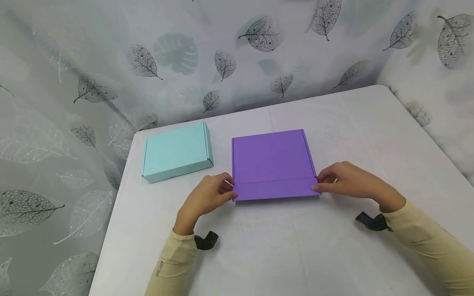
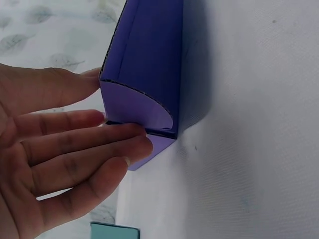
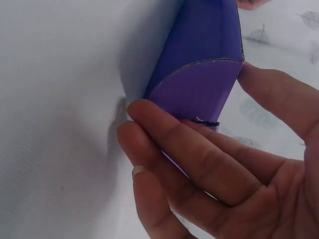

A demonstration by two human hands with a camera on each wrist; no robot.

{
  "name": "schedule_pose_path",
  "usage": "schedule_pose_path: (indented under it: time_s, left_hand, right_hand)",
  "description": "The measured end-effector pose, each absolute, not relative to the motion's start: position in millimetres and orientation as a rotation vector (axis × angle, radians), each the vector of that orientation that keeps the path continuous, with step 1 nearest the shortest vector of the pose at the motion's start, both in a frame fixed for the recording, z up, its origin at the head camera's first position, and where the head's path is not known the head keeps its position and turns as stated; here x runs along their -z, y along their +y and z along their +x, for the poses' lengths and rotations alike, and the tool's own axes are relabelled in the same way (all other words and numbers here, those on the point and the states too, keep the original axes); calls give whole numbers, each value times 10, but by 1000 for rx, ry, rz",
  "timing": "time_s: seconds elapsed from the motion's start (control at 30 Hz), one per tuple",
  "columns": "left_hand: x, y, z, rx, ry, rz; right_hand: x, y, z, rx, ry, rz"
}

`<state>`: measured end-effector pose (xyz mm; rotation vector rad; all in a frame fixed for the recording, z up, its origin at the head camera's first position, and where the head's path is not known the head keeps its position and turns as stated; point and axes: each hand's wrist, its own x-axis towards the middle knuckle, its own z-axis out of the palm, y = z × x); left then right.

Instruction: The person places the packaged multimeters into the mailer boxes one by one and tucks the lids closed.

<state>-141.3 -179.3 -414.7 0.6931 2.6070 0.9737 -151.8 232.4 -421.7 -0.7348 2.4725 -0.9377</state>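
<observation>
The flat purple cardboard mailer box (image 1: 272, 162) lies mid-counter, right of a pale blue cardboard box (image 1: 177, 152). The left hand (image 1: 207, 197) pinches its near-left corner, thumb on top, fingers (image 2: 79, 144) against the side flap. The right hand (image 1: 346, 180) pinches the near-right corner likewise. Judged, the front flap is being seated; next calls for even pressure at both corners.

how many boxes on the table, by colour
purple box: 1, held at its near corners by the left hand and right hand
light blue box: 1, apart to the left, untouched
total: 2 boxes
</observation>
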Motion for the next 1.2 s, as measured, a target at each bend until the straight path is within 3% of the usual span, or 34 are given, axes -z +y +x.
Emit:
schedule_pose_path:
  time_s: [1.2]
  left_hand:
    - [4235, -1751, -1398, -1004, 2634, 630]
  right_hand:
    - [4246, 2249, -1427, 1102, 2411, -441]
